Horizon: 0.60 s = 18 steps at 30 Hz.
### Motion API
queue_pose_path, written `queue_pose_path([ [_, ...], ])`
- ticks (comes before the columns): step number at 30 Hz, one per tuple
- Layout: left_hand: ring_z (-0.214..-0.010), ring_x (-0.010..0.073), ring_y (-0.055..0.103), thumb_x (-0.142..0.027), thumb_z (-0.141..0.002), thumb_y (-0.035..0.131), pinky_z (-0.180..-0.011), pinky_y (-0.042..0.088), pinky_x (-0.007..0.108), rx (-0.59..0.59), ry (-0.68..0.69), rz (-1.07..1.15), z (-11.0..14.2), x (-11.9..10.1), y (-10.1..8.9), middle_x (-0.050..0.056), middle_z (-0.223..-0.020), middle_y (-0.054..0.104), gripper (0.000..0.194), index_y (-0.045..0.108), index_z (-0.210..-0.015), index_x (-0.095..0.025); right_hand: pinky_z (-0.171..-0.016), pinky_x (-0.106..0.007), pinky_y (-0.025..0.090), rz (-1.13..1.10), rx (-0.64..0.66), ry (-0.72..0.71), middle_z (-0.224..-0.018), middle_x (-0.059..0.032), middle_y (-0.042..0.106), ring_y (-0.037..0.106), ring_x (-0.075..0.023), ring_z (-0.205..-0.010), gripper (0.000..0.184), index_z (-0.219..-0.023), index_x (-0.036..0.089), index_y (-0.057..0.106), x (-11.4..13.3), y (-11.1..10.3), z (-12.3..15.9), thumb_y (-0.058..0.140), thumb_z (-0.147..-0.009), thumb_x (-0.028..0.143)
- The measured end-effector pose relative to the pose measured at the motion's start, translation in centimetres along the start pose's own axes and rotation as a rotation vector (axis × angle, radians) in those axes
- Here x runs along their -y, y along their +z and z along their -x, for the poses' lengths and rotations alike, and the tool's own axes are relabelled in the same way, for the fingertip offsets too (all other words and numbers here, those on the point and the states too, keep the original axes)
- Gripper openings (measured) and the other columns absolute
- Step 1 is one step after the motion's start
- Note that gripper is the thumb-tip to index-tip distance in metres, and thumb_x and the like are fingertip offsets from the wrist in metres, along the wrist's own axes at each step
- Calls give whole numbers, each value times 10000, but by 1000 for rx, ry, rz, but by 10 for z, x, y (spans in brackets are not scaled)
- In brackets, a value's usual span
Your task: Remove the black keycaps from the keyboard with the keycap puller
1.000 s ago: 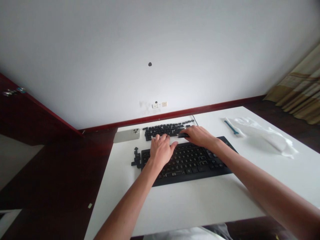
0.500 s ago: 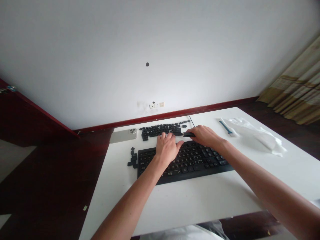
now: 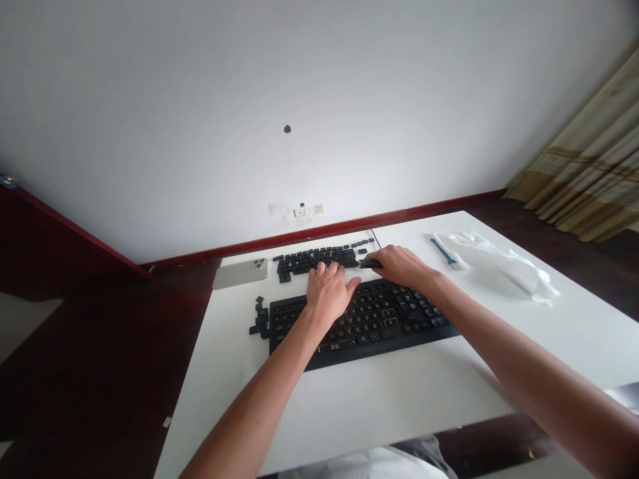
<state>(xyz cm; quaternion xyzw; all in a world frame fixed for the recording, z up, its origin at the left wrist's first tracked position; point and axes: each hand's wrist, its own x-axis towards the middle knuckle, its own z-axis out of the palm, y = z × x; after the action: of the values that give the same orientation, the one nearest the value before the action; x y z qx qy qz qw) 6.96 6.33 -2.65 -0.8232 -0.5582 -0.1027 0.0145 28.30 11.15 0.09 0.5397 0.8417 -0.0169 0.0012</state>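
My right hand (image 3: 402, 268) pinches a long black keycap (image 3: 369, 263) between thumb and fingers, just above the black keyboard's (image 3: 379, 326) top edge. My left hand (image 3: 327, 293) rests over that edge, its fingertips on or just behind a cluster of loose black keycaps (image 3: 309, 263). It hides part of the keyboard and the cluster, and I see nothing in it. Most keycaps on the keyboard appear in place. A small pile of black keycaps (image 3: 258, 318) lies left of the keyboard.
A pale smartphone (image 3: 239, 274) lies at the white table's (image 3: 379, 406) back left. A white cloth (image 3: 499, 266) and a blue-handled brush (image 3: 443, 251) lie to the right. The table's left edge drops to a dark floor. Wall outlets (image 3: 305, 210) sit behind.
The whole scene has drifted left and slightly up in view as my head turned. My left hand has moved towards the keyboard's top edge; my right hand still pinches the keycap.
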Motion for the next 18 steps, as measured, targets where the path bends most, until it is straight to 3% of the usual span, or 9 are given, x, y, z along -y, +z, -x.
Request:
queue_pose_path([
  [9, -1138, 329, 576, -595, -1091, 311, -941, 486, 474, 5, 1, 16, 2, 2, -2, 106, -1270, 703, 582, 705, -1261, -202, -727, -306, 472, 6, -5, -9, -946, -97, 789, 739, -260, -853, 262, -1129, 249, 778, 0, -1, -2, 595, -943, 231],
  [13, -1120, 315, 586, -598, -1092, 298, -929, 489, 458, -5, 10, 26, 15, 5, -6, 105, -1265, 706, 594, 710, -1239, -196, -698, -306, 460, -5, 3, -54, -916, -85, 787, 738, -262, -843, 225, -1072, 243, 779, 6, -1, 1, 609, -927, 215],
  [18, -1130, 311, 584, -580, -1095, 316, -937, 484, 457, 2, -30, 15, 35, 17, -14, 97, -1297, 697, 549, 698, -1272, -227, -701, -307, 463, -45, 5, -121, -954, -90, 796, 741, -255, -855, 278, -1162, 240, 770, 20, 2, -4, 628, -924, 219],
])
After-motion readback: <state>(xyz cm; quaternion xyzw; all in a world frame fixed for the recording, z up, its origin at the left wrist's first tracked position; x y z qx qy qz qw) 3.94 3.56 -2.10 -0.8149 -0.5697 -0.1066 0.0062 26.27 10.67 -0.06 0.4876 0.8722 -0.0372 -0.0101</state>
